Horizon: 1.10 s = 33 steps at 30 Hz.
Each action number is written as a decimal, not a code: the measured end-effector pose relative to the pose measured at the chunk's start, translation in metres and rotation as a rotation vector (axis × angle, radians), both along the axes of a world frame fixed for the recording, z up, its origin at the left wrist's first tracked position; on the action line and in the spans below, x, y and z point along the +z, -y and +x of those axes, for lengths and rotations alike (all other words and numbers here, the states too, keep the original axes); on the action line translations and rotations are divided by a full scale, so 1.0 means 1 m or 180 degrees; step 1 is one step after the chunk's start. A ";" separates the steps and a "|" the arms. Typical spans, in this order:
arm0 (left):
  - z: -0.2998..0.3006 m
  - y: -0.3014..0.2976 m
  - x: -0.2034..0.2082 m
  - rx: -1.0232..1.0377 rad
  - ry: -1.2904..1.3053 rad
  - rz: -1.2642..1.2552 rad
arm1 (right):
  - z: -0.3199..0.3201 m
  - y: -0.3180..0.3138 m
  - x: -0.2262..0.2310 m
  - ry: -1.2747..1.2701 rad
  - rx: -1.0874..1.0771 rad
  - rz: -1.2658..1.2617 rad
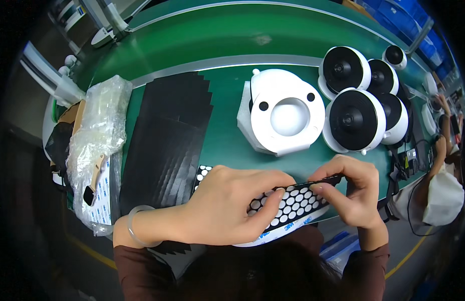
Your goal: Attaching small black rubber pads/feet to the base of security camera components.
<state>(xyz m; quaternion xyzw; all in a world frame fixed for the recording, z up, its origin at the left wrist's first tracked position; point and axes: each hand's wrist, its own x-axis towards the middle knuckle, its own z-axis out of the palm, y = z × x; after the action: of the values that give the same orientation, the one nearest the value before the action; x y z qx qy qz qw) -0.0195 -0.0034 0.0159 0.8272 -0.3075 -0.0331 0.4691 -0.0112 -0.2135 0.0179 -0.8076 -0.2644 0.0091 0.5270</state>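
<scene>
Left hand (232, 198) and right hand (352, 188) both pinch the dotted sheet (292, 203), barely parted; its long axis slants away rightward between them, short of the white housing (280, 86).

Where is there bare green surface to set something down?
Bare: the strip between the black sheets and white round housing; the green band beyond the grey rail. Crowded: right, black-faced white cameras; left, clear plastic wrapping; near edge, left hand and right hand pinching the dotted sheet.
</scene>
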 end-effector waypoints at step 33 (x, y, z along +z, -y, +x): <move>-0.001 -0.004 -0.014 0.0370 -0.0302 -0.0422 | 0.017 -0.025 0.000 0.1144 0.0333 -0.0827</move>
<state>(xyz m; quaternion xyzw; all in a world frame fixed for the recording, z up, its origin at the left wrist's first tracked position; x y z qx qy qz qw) -0.0201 0.0005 0.0018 0.8083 -0.2379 -0.0246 0.5380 0.0059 -0.1881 0.0178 -0.8425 -0.3922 -0.0736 0.3618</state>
